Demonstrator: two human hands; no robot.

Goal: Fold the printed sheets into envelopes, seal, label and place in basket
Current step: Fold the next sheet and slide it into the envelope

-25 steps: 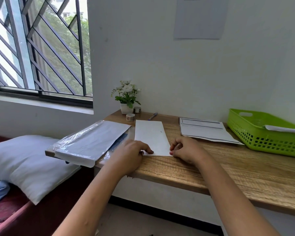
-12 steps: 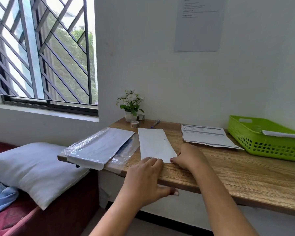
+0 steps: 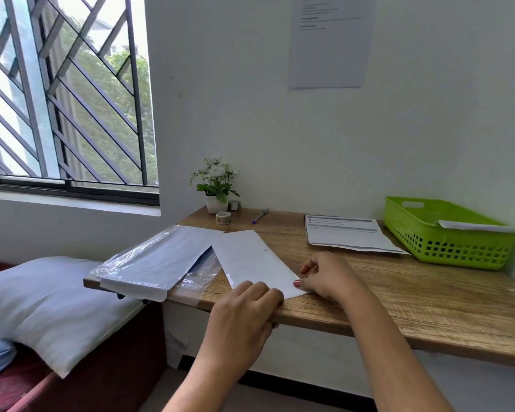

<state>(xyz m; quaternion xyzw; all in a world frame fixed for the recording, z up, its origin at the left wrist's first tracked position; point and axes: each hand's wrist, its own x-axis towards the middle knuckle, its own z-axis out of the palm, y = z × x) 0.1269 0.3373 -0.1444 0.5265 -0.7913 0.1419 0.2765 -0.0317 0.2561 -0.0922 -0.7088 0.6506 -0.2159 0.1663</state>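
A long folded white paper [image 3: 250, 257] lies slanted on the wooden desk [image 3: 428, 301], with its near end at the front edge. My left hand [image 3: 244, 310] rests at the desk's front edge, its fingers curled onto the paper's near end. My right hand [image 3: 327, 275] pinches the paper's near right corner. Further right lies a stack of printed sheets [image 3: 348, 233]. A green basket [image 3: 458, 248] stands at the far right with a white envelope [image 3: 473, 226] inside it.
A plastic pack of envelopes [image 3: 158, 260] overhangs the desk's left edge, touching the paper's far end. A tape roll [image 3: 223, 217], a second roll [image 3: 234, 205], a pen [image 3: 260, 216] and a potted plant [image 3: 216, 185] sit at the back. A pillow [image 3: 42, 298] lies lower left.
My left hand has moved from the paper's left corner to its near end at the desk edge. The paper has turned, its far end swinging left toward the plastic pack.
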